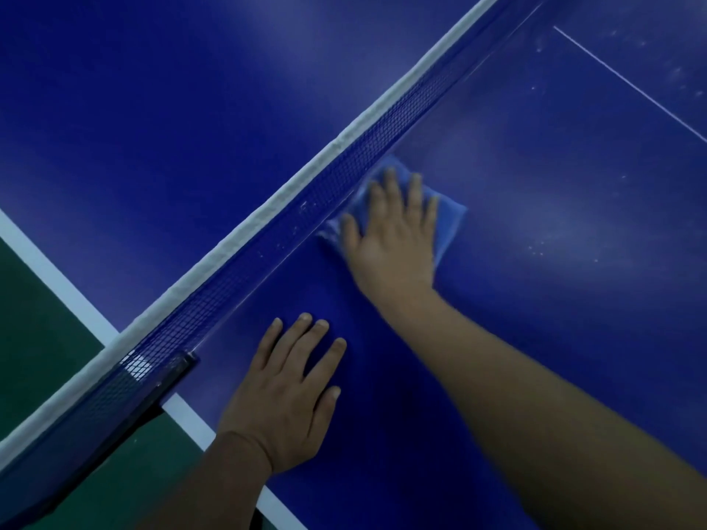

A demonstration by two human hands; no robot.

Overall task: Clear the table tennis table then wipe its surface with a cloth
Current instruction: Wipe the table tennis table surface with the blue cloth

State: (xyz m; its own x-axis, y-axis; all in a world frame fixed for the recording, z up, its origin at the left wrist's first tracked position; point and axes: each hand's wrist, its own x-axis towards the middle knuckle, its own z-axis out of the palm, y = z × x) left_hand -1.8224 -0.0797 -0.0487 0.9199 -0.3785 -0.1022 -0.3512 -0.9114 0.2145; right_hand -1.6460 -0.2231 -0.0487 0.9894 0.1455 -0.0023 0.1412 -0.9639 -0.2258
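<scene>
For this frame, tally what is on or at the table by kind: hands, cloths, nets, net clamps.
Hands: 2 (left hand flat on the table, right hand pressing the cloth)
Cloths: 1 (blue cloth)
Nets: 1 (net)
Net clamps: 1 (net clamp)
Total: 5

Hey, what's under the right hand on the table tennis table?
A light blue cloth lies flat under the right hand, beside the net; its edges show past the straight fingers. The middle of the cloth and the table beneath it are covered.
</scene>
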